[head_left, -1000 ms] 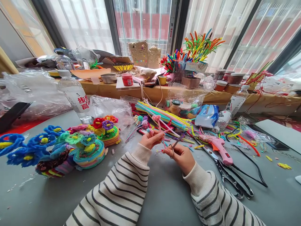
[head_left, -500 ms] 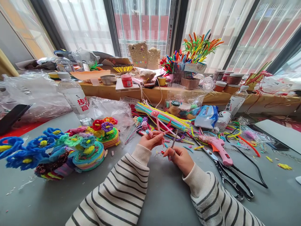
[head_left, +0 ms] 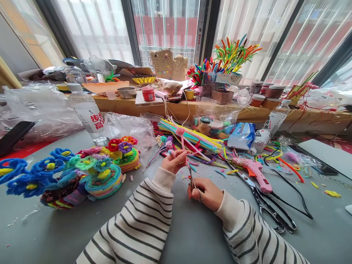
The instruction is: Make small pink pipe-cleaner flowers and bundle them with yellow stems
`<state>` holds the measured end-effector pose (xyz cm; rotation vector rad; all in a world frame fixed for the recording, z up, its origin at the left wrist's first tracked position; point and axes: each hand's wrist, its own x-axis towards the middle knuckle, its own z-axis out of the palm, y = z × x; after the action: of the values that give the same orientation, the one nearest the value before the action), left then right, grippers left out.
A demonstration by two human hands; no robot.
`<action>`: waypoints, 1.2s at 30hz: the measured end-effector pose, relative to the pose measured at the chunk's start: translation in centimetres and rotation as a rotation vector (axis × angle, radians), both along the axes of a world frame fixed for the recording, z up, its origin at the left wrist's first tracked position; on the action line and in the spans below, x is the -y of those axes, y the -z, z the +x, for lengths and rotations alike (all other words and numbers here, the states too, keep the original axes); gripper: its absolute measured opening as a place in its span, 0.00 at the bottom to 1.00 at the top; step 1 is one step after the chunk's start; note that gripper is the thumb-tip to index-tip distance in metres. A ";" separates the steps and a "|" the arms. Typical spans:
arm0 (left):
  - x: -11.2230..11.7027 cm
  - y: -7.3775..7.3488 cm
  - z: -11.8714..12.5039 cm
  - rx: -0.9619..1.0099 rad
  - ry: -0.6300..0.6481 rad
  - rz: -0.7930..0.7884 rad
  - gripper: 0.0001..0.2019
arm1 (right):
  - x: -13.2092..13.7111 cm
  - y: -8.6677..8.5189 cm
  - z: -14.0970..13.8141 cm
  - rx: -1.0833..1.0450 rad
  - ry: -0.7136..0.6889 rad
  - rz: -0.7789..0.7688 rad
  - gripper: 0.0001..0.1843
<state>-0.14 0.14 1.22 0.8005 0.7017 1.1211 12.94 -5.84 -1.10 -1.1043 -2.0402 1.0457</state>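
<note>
The scissors (head_left: pixel 191 180) now tilt left, gripped by the right hand (head_left: pixel 206 193); the left hand (head_left: pixel 173 162) pinches the pink flower (head_left: pixel 180 131) above the table (head_left: pixel 192 234), its shaping seemingly done, trimming perhaps unfinished.

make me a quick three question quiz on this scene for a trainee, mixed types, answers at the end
1. Which tool does the right hand hold?
2. True or false: the glue gun lies to the right of the blue flowers.
3. What colour is the stem in the left hand? A) blue B) pink C) green

Key: 1, small scissors; 2, true; 3, B.
</note>
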 end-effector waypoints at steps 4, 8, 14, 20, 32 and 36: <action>0.0 0.1 0.0 -0.016 0.015 0.000 0.12 | 0.0 0.0 -0.1 0.011 -0.001 0.028 0.37; 0.1 0.1 0.1 -0.031 0.025 -0.009 0.11 | 0.1 0.1 -0.1 0.010 0.005 0.047 0.36; -0.1 0.2 0.1 -0.045 -0.011 -0.059 0.11 | 0.1 0.0 0.0 0.015 0.035 0.064 0.35; -0.3 0.0 0.0 -0.031 -0.028 -0.059 0.12 | 0.1 -0.1 0.0 -0.018 0.110 0.053 0.32; -0.5 0.1 -0.1 -0.026 -0.088 -0.057 0.13 | 0.1 0.0 0.0 -0.083 0.167 0.022 0.31; -0.5 -0.1 0.0 -0.024 -0.103 -0.076 0.14 | 0.1 0.1 0.0 -0.010 0.146 0.035 0.35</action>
<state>-0.09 0.63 1.29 0.7213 0.8082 1.1717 12.90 -5.90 -1.23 -1.2080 -1.9305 0.9373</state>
